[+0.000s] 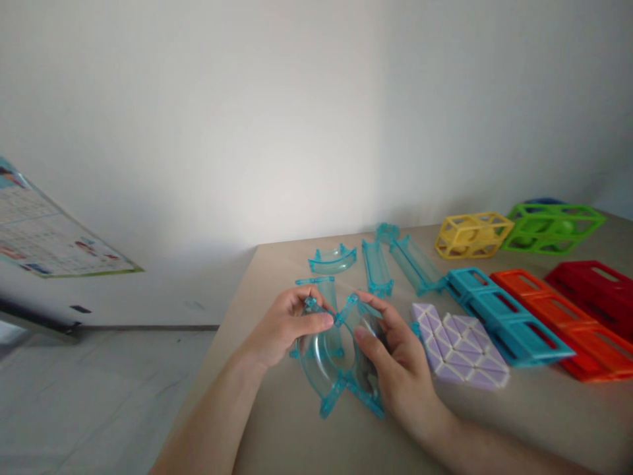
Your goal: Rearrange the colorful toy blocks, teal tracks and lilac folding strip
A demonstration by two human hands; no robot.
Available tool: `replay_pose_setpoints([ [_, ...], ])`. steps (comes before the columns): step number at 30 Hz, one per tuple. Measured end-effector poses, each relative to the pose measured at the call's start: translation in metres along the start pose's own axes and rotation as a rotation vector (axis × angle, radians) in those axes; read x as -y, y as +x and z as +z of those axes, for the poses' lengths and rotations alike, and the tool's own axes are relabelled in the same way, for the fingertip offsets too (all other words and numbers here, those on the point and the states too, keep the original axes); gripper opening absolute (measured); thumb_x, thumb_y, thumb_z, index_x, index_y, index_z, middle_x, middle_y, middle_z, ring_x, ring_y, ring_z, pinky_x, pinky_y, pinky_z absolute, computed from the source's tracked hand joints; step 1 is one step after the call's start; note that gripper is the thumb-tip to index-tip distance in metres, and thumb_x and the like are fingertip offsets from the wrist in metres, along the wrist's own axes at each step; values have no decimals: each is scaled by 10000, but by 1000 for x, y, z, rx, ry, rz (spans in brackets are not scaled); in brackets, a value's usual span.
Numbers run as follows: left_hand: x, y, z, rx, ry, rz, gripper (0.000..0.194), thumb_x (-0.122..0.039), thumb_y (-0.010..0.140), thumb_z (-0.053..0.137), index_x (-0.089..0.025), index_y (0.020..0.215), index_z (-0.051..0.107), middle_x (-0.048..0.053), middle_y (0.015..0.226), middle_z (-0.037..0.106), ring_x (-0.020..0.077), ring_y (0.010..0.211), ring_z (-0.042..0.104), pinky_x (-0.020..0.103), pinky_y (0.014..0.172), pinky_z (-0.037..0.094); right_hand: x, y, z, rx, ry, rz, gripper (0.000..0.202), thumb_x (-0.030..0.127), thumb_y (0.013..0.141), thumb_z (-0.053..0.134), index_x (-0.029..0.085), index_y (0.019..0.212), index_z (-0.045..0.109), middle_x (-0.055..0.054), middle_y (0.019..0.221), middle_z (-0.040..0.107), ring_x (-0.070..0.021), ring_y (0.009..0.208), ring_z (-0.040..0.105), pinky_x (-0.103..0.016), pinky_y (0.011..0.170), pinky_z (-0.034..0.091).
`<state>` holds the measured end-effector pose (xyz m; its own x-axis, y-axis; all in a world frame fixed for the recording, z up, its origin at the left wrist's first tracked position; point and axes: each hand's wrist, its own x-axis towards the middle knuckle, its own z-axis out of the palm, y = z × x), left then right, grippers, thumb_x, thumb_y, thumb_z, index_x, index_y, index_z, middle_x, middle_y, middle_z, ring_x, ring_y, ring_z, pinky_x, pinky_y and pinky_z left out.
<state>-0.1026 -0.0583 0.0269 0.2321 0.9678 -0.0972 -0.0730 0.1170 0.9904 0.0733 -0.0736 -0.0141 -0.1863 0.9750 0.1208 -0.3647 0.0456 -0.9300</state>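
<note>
Two curved, see-through teal track pieces are held up over the table, their ends touching at top and bottom. My left hand [291, 324] grips the left curved piece [318, 363], thumb on its upper end. Around the right curved piece [364, 356] my right hand [395, 349] is closed, thumb on the near face and fingers behind. Beneath them, partly hidden, a straight teal track piece [327, 288] lies on the table [277, 409].
Behind the hands are a curved track [333, 261] and straight tracks [376, 267] [415, 265]. To the right lie lilac triangles [465, 349], blue frames [504, 316], orange frames [564, 323], red frames [598, 290], a yellow frame block [473, 235] and a green one [551, 227].
</note>
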Motion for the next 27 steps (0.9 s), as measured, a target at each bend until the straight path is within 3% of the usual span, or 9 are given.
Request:
replay_pose_setpoints([
  [5,0,-1,0,-8,56,21,280,-268,672,781,-178,719,519,-46,759,583,24,451,410,180,459,382,3,0,1,-2,-11,-9,414,359,835,632,231,1212,517,3,780,647,-117,576,555,-217,505,444],
  [15,-2,2,2,-80,-7,0,308,-276,619,822,-169,747,563,-32,738,617,49,476,486,180,452,411,4,1,0,19,-39,20,485,386,830,640,222,1254,469,44,674,543,-87,474,436,-191,414,365],
  [17,-3,3,3,-102,-52,26,313,-273,602,834,-161,735,574,-30,703,614,61,503,518,172,458,419,6,2,0,53,-29,32,412,391,821,651,207,1167,525,44,655,521,-92,486,440,-195,422,377],
  [19,-3,3,3,-110,-105,46,315,-273,603,835,-165,740,574,-36,672,612,60,488,515,166,446,414,8,2,1,89,-20,38,262,397,817,656,189,959,587,45,623,488,-87,488,423,-194,426,373],
  [22,-2,3,1,-68,-143,23,304,-315,650,808,-181,797,578,-53,592,584,56,401,456,175,393,391,8,1,1,71,-15,-9,232,382,822,659,183,759,558,48,611,458,-75,505,392,-185,451,362],
  [27,-1,0,-1,79,-103,-68,300,-379,712,757,-143,814,603,59,722,683,139,585,614,237,535,500,5,2,0,-14,-1,-70,213,377,847,637,196,783,545,46,652,481,-79,541,407,-186,489,373],
])
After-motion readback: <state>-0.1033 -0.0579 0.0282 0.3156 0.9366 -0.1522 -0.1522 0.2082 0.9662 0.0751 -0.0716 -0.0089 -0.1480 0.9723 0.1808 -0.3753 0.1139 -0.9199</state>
